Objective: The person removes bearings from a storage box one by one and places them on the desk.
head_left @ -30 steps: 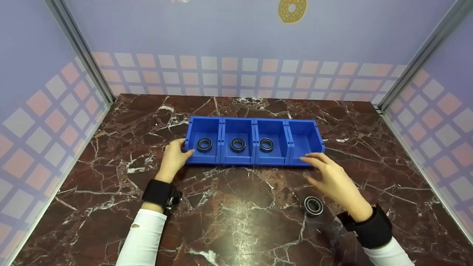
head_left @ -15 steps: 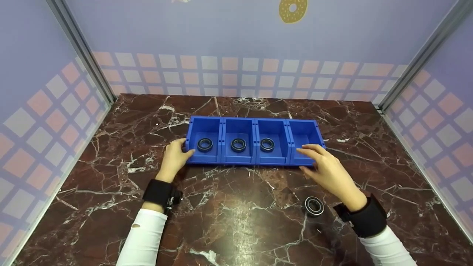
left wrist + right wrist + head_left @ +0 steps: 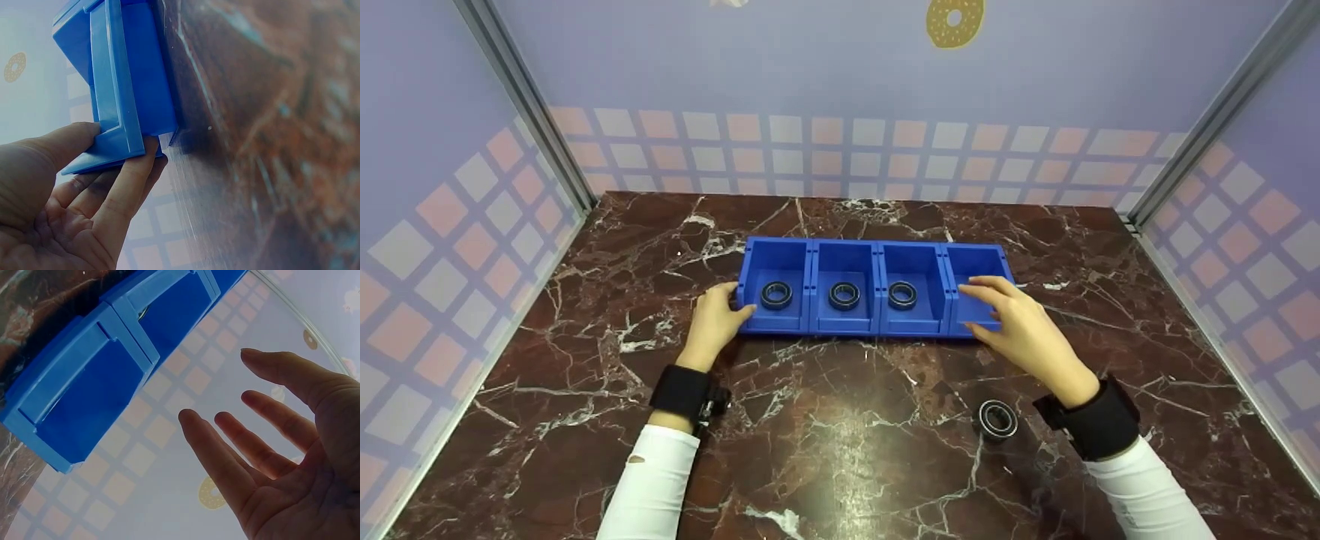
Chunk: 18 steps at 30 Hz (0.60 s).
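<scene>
A row of joined blue storage bins [image 3: 846, 324] stands on the table. My left hand [image 3: 714, 321] grips its left end wall; in the left wrist view the thumb is on one side and the fingers [image 3: 124, 191] on the other. A ball bearing lies in each of the three left bins: the left bearing [image 3: 776, 295], the middle bearing [image 3: 844, 295] and the right bearing [image 3: 902, 295]. My right hand [image 3: 1027, 330] hovers over the front of the rightmost bin [image 3: 90, 399], fingers spread and holding nothing. Another bearing [image 3: 997, 419] lies on the table below that hand.
The dark red marbled table [image 3: 840, 420] reaches to a checkered back wall [image 3: 840, 150] and side walls, with metal posts [image 3: 529, 112] at the corners. Both wrists wear black straps [image 3: 680, 390].
My right hand has moved slightly up and left, farther over the rightmost bin. The left hand, the bins and the bearings stay in place.
</scene>
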Each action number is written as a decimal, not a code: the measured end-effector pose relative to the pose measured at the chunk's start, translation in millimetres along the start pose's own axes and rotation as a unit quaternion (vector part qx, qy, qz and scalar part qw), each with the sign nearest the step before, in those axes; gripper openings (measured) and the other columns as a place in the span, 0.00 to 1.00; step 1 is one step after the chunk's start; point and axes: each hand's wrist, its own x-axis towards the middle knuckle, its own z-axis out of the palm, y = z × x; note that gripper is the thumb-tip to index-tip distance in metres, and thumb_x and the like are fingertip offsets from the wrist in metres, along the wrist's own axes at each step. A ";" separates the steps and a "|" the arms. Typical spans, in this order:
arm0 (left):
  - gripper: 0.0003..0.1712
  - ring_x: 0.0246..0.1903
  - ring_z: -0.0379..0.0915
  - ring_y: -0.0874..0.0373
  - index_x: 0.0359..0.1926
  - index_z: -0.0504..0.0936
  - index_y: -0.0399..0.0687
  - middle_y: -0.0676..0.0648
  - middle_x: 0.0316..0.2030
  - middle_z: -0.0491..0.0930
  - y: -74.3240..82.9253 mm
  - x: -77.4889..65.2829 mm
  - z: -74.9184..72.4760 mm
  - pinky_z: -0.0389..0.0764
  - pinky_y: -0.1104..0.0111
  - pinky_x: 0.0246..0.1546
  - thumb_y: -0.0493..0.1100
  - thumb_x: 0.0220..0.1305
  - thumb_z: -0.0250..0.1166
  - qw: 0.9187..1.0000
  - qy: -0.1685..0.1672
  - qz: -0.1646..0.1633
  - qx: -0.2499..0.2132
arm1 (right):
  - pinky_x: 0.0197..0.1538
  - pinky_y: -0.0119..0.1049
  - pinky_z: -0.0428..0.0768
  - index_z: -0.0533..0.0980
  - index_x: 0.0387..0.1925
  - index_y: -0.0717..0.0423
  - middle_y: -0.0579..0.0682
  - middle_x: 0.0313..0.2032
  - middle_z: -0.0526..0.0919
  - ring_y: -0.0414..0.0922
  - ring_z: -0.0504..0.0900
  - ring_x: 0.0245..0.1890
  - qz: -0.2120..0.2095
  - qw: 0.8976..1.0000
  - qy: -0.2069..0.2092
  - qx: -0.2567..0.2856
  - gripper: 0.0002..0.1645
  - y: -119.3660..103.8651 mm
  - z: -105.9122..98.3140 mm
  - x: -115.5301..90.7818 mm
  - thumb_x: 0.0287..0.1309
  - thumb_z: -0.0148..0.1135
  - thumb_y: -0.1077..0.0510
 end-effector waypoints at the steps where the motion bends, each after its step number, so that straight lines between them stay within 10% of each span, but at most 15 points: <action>1: 0.28 0.61 0.78 0.34 0.64 0.76 0.26 0.27 0.59 0.80 -0.1 0.0 0.0 0.78 0.46 0.64 0.36 0.66 0.68 1.000 0.000 0.000 0.000 | 0.46 0.48 0.88 0.78 0.64 0.60 0.63 0.64 0.78 0.56 0.88 0.46 -0.001 1.000 -0.001 0.001 0.31 0.7 -0.1 1.8 0.57 0.74 0.64; 18: 0.29 0.60 0.79 0.34 0.63 0.76 0.25 0.26 0.59 0.80 -0.2 -0.1 -0.1 0.78 0.46 0.63 0.37 0.65 0.68 1.000 0.000 0.002 -0.002 | 0.49 0.53 0.87 0.77 0.65 0.61 0.66 0.64 0.78 0.63 0.84 0.55 -0.007 0.999 -0.026 0.019 0.32 5.2 4.0 36.3 0.59 0.73 0.63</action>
